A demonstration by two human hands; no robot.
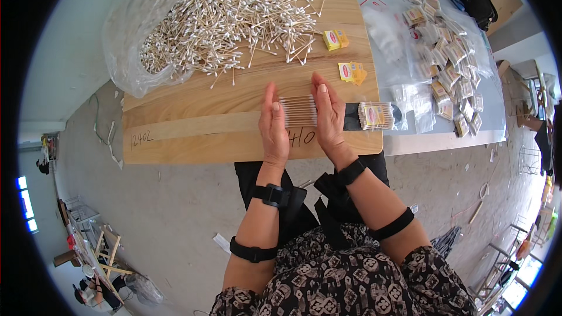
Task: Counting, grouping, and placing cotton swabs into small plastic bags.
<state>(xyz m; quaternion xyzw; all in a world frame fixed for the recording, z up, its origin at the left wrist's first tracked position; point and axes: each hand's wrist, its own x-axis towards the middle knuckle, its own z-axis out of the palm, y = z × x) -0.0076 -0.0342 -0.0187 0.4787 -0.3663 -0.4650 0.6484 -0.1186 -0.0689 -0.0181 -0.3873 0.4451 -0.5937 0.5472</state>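
Observation:
A flat row of cotton swabs with wooden sticks lies side by side on the wooden table between my two hands. My left hand stands on edge at the row's left end, fingers straight and pointing away from me. Facing it, my right hand stands along the right end, its fingers also stretched out. Both palms seem to touch the swab tips. Just right of my right hand, a clear pack of cotton swabs with a yellow label rests on a dark strip near the table's right edge.
A large heap of loose cotton swabs spills from a clear plastic bag at the far left. Two small stacks of yellow cards lie beyond my right hand. Many filled packs and clear bags cover the grey table at right.

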